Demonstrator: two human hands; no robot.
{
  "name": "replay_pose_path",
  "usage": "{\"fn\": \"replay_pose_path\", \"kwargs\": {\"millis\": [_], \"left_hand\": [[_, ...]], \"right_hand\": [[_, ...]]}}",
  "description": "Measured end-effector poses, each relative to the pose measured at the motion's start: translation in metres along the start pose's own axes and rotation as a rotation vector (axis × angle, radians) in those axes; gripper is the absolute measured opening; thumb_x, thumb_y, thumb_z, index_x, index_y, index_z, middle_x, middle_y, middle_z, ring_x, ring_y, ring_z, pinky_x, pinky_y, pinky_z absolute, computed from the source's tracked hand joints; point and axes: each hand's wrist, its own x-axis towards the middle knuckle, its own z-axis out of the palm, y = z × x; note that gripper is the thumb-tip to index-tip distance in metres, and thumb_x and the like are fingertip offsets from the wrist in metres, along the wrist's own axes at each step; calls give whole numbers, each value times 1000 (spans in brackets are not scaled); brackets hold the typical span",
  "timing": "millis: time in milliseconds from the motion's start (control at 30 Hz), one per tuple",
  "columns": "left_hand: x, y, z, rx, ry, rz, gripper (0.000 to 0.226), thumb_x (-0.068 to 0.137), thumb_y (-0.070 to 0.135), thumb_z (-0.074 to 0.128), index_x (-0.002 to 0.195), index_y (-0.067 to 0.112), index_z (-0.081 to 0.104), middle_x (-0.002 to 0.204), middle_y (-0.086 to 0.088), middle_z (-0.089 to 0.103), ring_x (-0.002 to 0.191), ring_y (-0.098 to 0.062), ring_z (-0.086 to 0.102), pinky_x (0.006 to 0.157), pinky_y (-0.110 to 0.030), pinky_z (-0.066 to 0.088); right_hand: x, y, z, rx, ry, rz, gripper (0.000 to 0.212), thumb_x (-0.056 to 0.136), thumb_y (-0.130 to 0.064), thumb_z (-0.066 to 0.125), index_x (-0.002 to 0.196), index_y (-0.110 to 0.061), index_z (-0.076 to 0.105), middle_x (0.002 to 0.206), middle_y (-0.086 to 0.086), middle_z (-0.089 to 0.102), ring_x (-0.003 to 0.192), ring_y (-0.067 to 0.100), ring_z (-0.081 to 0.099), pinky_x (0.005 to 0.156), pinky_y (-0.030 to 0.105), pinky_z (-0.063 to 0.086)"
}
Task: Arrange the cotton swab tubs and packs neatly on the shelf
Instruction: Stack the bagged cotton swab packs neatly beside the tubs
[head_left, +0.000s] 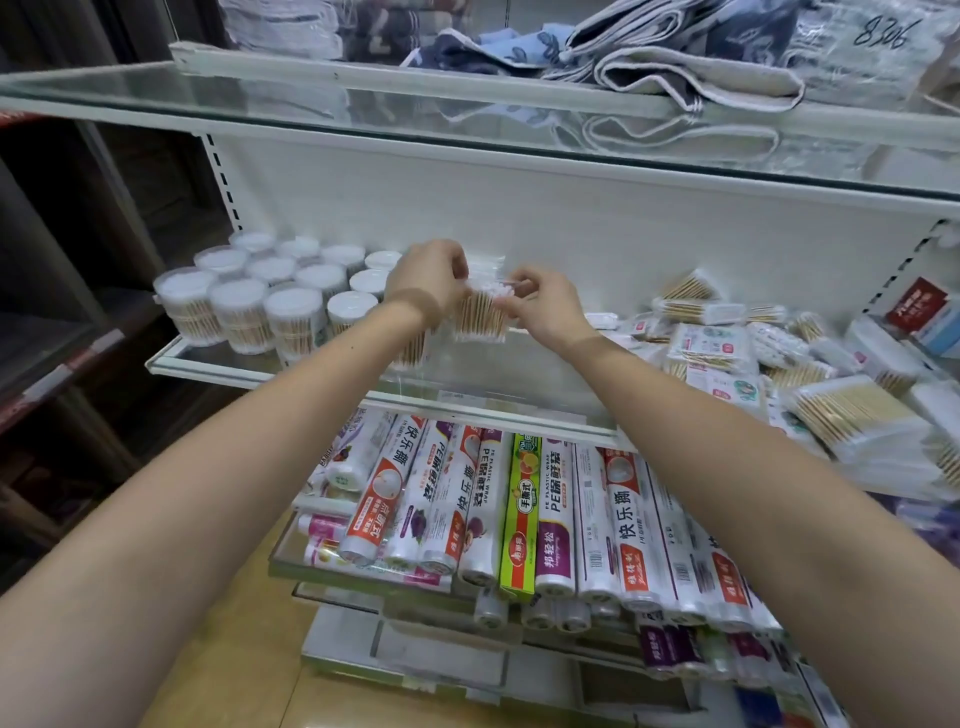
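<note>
Cotton swab tubs, round clear plastic (244, 306), look neatly lined up already; we've got both hands' fingers (511, 306) pinching one clear wooden-stick swab pack (480, 314), messy pile of packs (753, 358) still left.

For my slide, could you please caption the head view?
Both hands hold a cotton swab pack beside tidy tubs.

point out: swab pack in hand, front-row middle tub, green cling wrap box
swab pack (480, 314), head view, on the wooden sticks in the clear bag.
front-row middle tub (241, 314), head view, on its clear side wall.
green cling wrap box (521, 512), head view, on the middle of its top face.
</note>
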Motion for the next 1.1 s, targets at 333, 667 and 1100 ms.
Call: {"fn": "replay_pose_path", "kwargs": {"millis": [333,667,1100], "left_hand": [[29,-11,1,226,-14,40,14,83,13,66,92,24,70,100,-3,71,96,-30,65,69,-30,42],[35,-10,10,302,-27,80,21,82,2,54,90,16,67,93,-8,65,92,-35,62,68,-32,39],[17,38,26,183,-107,218,22,84,18,59,104,25,66,106,-3,68,102,-30,62,77,-32,46]], "right_hand": [[28,-8,26,-112,106,41,28,82,-18,81,92,-19,55,73,-5,56,80,23,65,76,35,54],[34,-8,31,-301,58,110,29,87,-26,76,90,-17,49,100,10,66,93,26,62,71,29,40],[13,-4,-50,-783,8,79,26,85,-28,62,106,-13,63,110,12,66,104,34,62,81,35,49]]}}
